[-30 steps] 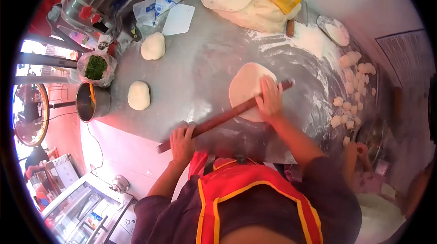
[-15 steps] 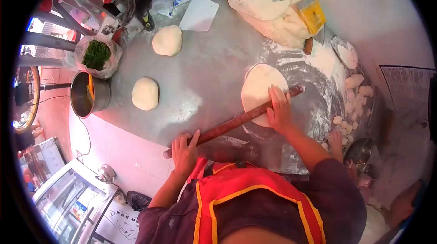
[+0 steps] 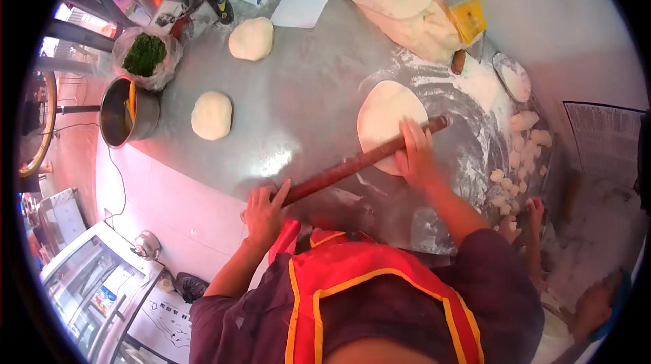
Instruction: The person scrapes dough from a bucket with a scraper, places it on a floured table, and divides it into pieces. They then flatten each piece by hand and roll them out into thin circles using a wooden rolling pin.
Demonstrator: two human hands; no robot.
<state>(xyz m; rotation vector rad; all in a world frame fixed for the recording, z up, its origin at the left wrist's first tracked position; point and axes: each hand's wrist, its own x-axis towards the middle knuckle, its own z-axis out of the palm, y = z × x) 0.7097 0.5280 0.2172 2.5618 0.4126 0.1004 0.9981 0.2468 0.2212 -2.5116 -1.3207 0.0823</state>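
A long dark-red rolling pin (image 3: 339,170) lies slantwise over a flat round of dough (image 3: 388,114), crossing its lower part. Near the pin's left end, my left hand (image 3: 264,215) is closed over the wood, close to the table's front edge. My right hand (image 3: 419,160) rests over the pin at the dough's right side, its fingers laid across the wood. Two puffy dough balls, an upper one (image 3: 251,39) and a lower one (image 3: 211,116), sit farther left on the metal table (image 3: 298,99).
Behind stand a dough mass (image 3: 400,8) and a yellow-handled scraper (image 3: 465,16). Small dough pieces (image 3: 519,154) and another person's hand (image 3: 536,211) are at the right. A metal pot (image 3: 146,116) and a bag of chopped greens (image 3: 144,55) stand left, a white card (image 3: 302,5) behind.
The view has shifted slightly, so the table's things sit higher in the picture. Both hands stay on the rolling pin. The other person's hands have moved beside the small dough pieces.
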